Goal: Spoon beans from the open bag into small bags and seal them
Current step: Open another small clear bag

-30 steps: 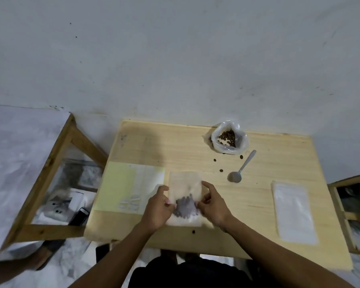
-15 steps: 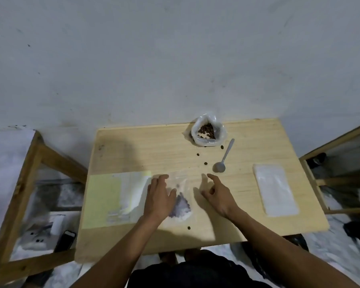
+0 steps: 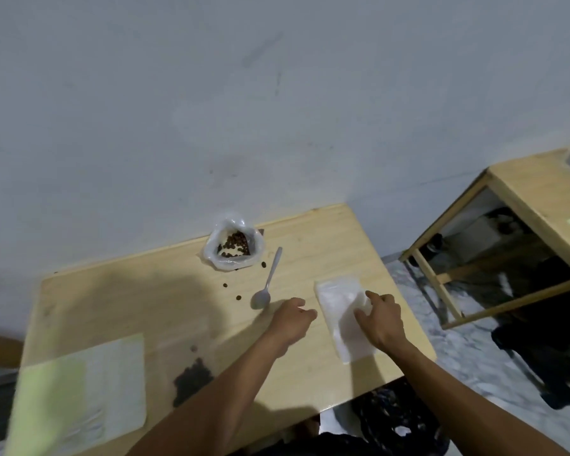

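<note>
The open bag of beans [image 3: 233, 248] stands at the back of the wooden table [image 3: 139, 301], against the wall. A metal spoon [image 3: 268, 286] lies just right of it, bowl toward me. A filled small bag [image 3: 191, 378] of dark beans lies flat at the front, left of my forearm. A stack of empty small bags [image 3: 338, 311] lies at the table's right side. My right hand [image 3: 380, 319] rests on that stack with its fingertips lifting the top bag's edge. My left hand [image 3: 292, 319] hovers just left of the stack, fingers loosely curled and holding nothing.
A few loose beans [image 3: 237, 297] lie between the open bag and the spoon. A pale green sheet with clear bags on it [image 3: 79, 390] covers the front left corner. A second wooden table [image 3: 540, 192] stands to the right, with a gap of floor between.
Both hands left the filled small bag at the front and moved right to the stack of empty bags. My view swung to the right.
</note>
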